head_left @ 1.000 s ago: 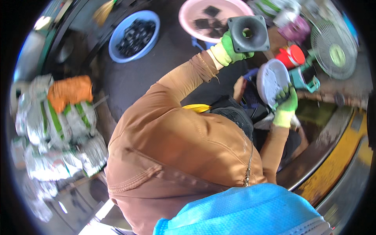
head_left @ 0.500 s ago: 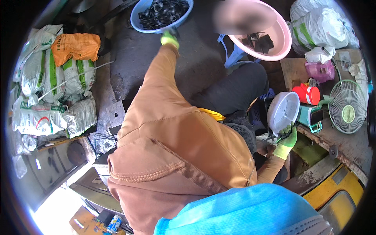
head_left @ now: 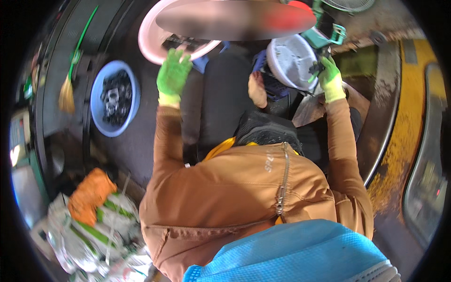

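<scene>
Both my hands wear green gloves with pale yellow cuffs. My left hand (head_left: 174,77) is open, fingers spread, palm down, at the near rim of a pink basin (head_left: 148,44). Dark flat parts (head_left: 185,43) lie in that basin. My right hand (head_left: 330,73) is closed round a small dark object (head_left: 317,68) whose kind I cannot make out. It is at the right edge of a white plastic basket (head_left: 287,55). Farther left stands a blue basin (head_left: 95,105) full of black plastic parts (head_left: 115,98).
Silvery sacks (head_left: 75,239) and an orange bag (head_left: 91,197) are piled at the lower left. A broom (head_left: 67,94) leans beyond the blue basin. A worn yellow machine panel (head_left: 399,155) stands on my right. A blur covers part of the far side.
The view has turned to the right. My left hand has gone from the blue basin's rim to the pink basin, its fingers spread. My right hand stays closed beside the white basket.
</scene>
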A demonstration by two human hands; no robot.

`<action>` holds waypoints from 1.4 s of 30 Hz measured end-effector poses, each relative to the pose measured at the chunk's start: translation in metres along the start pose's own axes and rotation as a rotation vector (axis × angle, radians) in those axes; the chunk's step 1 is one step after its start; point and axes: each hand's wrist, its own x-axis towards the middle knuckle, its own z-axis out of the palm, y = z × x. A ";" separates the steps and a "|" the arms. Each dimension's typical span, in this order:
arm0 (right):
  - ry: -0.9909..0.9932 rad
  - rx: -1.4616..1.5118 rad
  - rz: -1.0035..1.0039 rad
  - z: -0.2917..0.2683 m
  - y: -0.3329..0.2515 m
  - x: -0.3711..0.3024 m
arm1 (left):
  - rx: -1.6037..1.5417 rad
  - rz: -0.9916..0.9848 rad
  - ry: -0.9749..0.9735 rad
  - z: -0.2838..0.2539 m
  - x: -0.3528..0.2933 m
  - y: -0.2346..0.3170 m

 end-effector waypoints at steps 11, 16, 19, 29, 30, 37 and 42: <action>0.736 -0.394 -0.691 -0.067 -0.111 0.115 | -0.296 -0.805 -0.245 0.132 0.038 -0.202; 0.690 -0.386 -0.768 -0.101 -0.108 0.147 | 0.315 -0.904 -0.301 0.117 0.032 -0.240; 0.646 -0.316 -0.647 -0.096 -0.110 0.139 | 0.224 -0.963 -0.029 0.105 0.038 -0.247; 0.426 -0.711 -0.510 -0.024 -0.131 -0.043 | 0.708 -0.936 0.176 0.084 0.040 -0.251; 0.350 -0.718 -0.545 -0.018 -0.126 -0.057 | 0.738 -0.945 0.262 0.085 0.043 -0.254; -0.158 -1.487 -0.113 -0.015 -0.074 -0.082 | 0.869 -0.906 0.333 0.117 0.092 -0.271; 0.130 -1.574 -0.186 -0.035 -0.102 -0.076 | 1.227 -0.333 0.082 0.120 0.091 -0.275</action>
